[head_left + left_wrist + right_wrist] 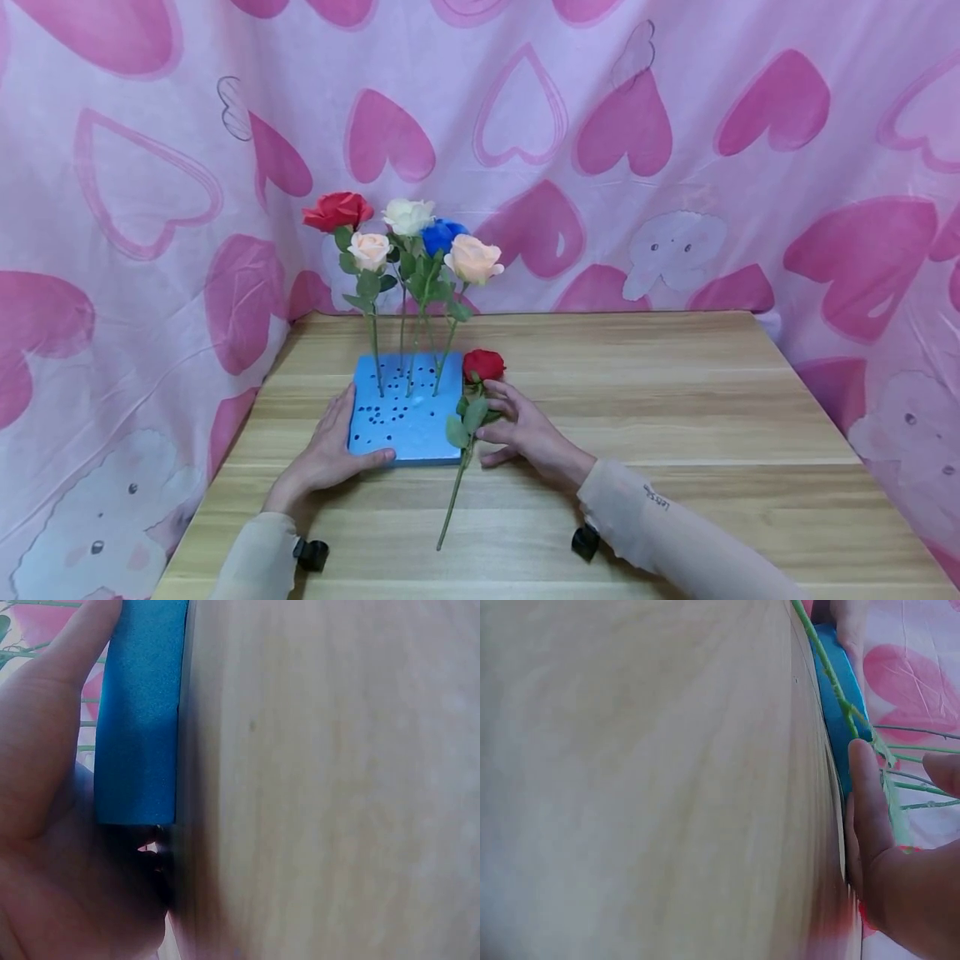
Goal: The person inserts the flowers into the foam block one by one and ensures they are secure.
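Observation:
A blue foam block (408, 429) full of small holes lies on the table, with several artificial roses upright in it. My left hand (330, 446) rests against its left side, fingers straight along the edge and thumb at the near edge. The left wrist view shows the block's side wall (142, 750) beside that hand. Along the block's right side is a loose red rose (483, 365), bloom away from me and stem toward me. My right hand (528, 433) is beside its leaves, fingers spread, fingertips at the stem. In the right wrist view the green stem (829, 671) runs up to a fingertip.
The standing roses are a red one (337, 212), a white one (408, 217), a blue one (442, 237) and two pale peach ones, the nearer right one (474, 260) being larger. A wooden table (675, 392) extends rightward. A pink heart-patterned cloth (450, 75) hangs behind.

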Motion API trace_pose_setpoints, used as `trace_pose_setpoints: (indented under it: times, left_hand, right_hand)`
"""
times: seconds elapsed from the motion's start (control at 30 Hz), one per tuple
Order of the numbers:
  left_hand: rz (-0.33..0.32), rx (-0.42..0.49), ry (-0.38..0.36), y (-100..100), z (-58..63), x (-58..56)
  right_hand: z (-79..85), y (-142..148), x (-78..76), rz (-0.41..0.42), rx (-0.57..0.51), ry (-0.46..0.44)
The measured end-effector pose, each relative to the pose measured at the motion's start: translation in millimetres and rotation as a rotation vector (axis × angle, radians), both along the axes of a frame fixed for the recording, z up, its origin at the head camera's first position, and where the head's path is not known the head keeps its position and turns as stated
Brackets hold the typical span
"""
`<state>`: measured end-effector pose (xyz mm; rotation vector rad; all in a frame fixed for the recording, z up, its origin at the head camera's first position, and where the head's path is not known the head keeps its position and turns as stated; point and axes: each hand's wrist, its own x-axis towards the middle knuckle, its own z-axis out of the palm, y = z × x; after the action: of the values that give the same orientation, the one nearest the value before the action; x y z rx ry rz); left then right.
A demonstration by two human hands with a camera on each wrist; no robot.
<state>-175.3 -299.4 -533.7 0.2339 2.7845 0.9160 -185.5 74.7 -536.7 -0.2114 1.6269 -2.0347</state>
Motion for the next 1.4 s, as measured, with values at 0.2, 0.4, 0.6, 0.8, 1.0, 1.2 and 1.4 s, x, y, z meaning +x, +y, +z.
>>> trace_pose_setpoints:
  times: [0.2,0.4,0.6,0.8,1.0,1.2,1.4]
  left_hand:
    - [-0.002,0.002,0.004,1.3,1.6,0.5]
    - [-0.003,0.008,0.003,1.4,1.5,0.7]
    - [0.0,0.006,0.0,-0.1,-1.5,0.8]
    - [0.003,0.011,-0.015,-0.1,-1.9,1.4]
    - [0.007,0.01,-0.02,0.8,0.7,1.5]
    - [0.001,0.011,-0.017,0.6,1.0,1.8]
    - [-0.001,0.012,-0.024,1.1,1.1,2.1]
  right_hand:
    - [1.4,6.6,-0.3,0.002,0.013,0.031]
    - [1.2,13.3,-0.1,-0.027,-0.002,0.044]
    - [2.8,15.1,-2.2,-0.081,-0.057,0.045]
    - [4.9,17.8,-8.3,-0.148,-0.067,0.104]
    - [10.3,26.1,-13.6,-0.158,-0.058,0.166]
    - [21.4,41.1,-19.0,-0.146,-0.034,0.247]
    - [45.2,60.7,-32.0,-0.208,0.022,0.332]
